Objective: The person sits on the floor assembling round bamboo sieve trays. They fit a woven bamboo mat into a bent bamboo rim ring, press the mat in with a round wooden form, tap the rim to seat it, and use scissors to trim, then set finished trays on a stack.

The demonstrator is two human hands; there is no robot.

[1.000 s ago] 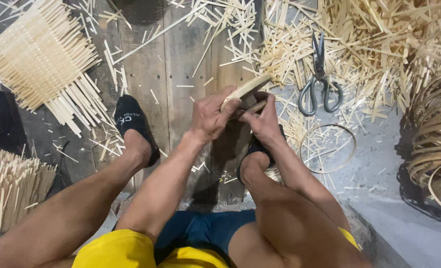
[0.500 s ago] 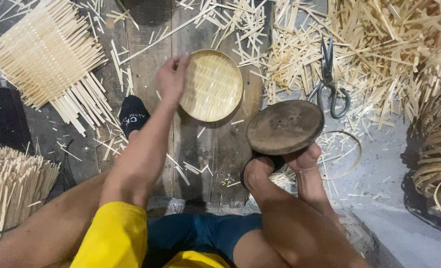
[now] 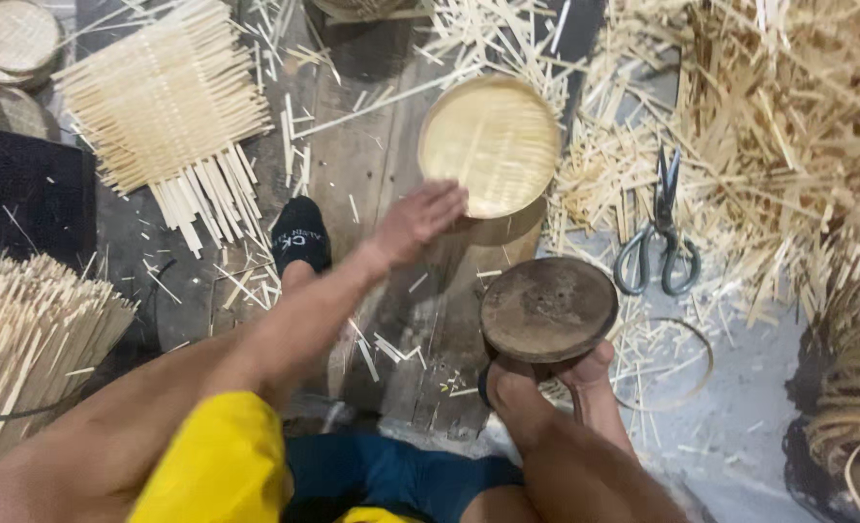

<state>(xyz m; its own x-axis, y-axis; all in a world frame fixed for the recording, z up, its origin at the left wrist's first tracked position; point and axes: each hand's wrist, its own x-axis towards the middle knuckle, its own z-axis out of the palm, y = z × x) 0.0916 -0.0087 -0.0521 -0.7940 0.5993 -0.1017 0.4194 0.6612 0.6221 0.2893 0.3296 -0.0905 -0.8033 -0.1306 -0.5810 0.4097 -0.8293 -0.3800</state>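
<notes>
Seated on a wooden plank floor (image 3: 372, 165) strewn with bamboo splints. Left hand (image 3: 415, 221) stretched forward, palm down, fingers spread loosely, tips touching the near rim of a round woven bamboo tray (image 3: 490, 145). Right hand (image 3: 585, 373) gripping the near edge of a dark round wooden disc (image 3: 549, 308). Scissors (image 3: 659, 242) just right.

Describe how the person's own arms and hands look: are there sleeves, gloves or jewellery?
Both arms are bare to as far as the view shows, with no sleeves. The left hand shows no glove, ring or watch. The right hand is also ungloved, though mostly hidden.
</notes>
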